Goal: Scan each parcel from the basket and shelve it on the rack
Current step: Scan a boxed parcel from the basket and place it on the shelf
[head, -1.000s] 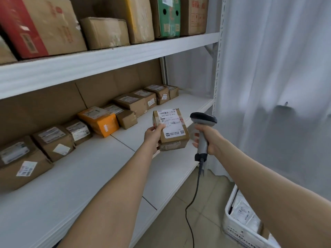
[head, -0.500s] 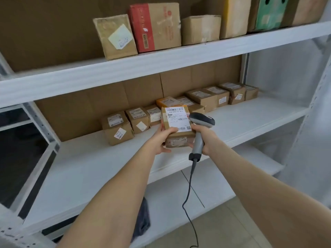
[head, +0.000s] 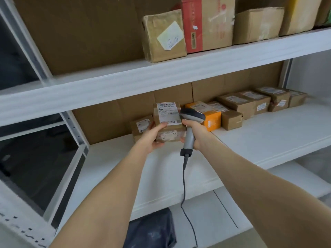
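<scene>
Now, boxy cardboard parcel (white-labelled), curved scanner

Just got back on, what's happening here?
A person is at the rack. The left hand holds a labelled parcel over the middle shelf, by the row of parcels at the back. The right hand grips a corded scanner right beside it, head near the label. The parcel is not yet released.

Bright, even light; slight blur, edges bowed.
</scene>
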Tool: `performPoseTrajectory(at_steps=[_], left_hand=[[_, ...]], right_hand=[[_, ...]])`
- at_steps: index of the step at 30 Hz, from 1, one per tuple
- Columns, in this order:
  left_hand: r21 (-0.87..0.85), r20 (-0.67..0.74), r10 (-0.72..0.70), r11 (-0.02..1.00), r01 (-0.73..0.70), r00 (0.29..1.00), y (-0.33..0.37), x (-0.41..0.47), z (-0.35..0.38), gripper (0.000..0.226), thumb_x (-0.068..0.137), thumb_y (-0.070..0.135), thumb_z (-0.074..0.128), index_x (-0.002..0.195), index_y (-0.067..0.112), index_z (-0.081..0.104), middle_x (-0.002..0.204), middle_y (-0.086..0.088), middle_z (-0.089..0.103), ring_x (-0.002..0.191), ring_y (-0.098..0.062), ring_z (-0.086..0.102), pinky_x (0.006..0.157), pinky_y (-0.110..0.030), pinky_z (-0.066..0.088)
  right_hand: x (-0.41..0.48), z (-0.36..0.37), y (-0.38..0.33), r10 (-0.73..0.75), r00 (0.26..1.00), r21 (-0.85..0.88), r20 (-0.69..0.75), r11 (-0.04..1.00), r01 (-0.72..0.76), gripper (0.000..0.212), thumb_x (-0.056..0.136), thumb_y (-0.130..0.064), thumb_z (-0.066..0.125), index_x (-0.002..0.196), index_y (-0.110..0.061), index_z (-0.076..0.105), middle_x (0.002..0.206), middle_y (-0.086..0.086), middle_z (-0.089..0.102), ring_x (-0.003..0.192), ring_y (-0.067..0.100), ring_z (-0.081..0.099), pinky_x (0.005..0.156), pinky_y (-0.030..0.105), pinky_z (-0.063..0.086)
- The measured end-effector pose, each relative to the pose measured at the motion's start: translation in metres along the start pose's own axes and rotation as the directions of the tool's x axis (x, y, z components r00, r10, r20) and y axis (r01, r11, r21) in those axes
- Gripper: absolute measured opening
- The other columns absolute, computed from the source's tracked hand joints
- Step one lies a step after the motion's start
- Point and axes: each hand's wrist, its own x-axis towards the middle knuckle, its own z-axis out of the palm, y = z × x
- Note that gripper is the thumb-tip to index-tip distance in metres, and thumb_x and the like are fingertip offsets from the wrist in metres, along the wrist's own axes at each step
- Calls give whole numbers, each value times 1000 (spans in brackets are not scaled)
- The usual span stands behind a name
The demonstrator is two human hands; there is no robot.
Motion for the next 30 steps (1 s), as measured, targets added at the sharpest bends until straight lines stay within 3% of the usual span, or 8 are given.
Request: performPoseTrajectory(at_steps=[3,7,11,15,17,21,25,30], left_hand=[[-50,-103,33,998,-39,994,14,26,-24,52,80,39,72,125,22,53,108,-7,67,98,-24,66,79,-40,58],[-136,-269,44,987,-83,962,32,57,-73,40,84,43,65,113,19,54,94,-4,65,96,-21,62,91,-39,51],[-171,-518,43,973,-152,854,23,83,-126,50,75,43,71,118,21,59,99,-3,70,86,-22,67,83,-41,57],[-49,-682,-22,999,-15,731,-15,145,-192,92,49,74,50,126,25,55,111,-8,65,92,-31,63,88,-47,53],[-20,-696,-64,997,69,715,-35,169,-212,89,50,77,46,122,27,57,111,-10,63,92,-31,62,86,-47,53],[-34,-629,-140,988,153,765,-30,143,-195,53,85,59,52,117,17,61,106,-11,67,88,-30,64,85,-43,55],[-49,-600,-134,990,131,789,-35,159,-192,50,94,52,47,124,13,57,110,-11,66,92,-30,65,71,-36,53],[-38,-633,-145,987,156,760,-34,176,-193,31,98,34,47,115,10,59,106,-10,65,88,-32,65,77,-41,57]], right_hand=[[26,26,4,23,999,-52,-37,998,-25,47,83,-22,76,122,-8,54,106,13,66,92,30,67,60,36,57],[58,58,10,16,997,-97,-79,995,-24,42,88,-28,70,119,-7,51,106,15,60,99,30,63,86,41,56],[79,94,24,109,994,-29,-6,994,-109,29,92,-30,66,109,-9,56,90,13,67,74,25,66,70,34,58],[96,127,49,147,989,-41,31,988,-146,37,88,-31,70,114,-7,59,97,11,71,84,24,68,75,33,58],[103,137,60,151,988,-64,19,987,-149,41,85,-30,73,116,-7,58,101,12,70,82,24,66,66,31,57],[116,142,68,135,991,-78,-11,988,-135,37,85,-26,73,111,-6,57,113,16,68,82,25,65,62,32,55],[126,136,67,129,991,-65,-33,989,-131,31,87,-22,70,109,-6,55,103,14,69,77,22,64,61,30,53],[128,131,66,119,991,-26,-57,992,-121,18,90,-18,66,96,-7,53,82,10,65,69,20,62,65,30,52]])
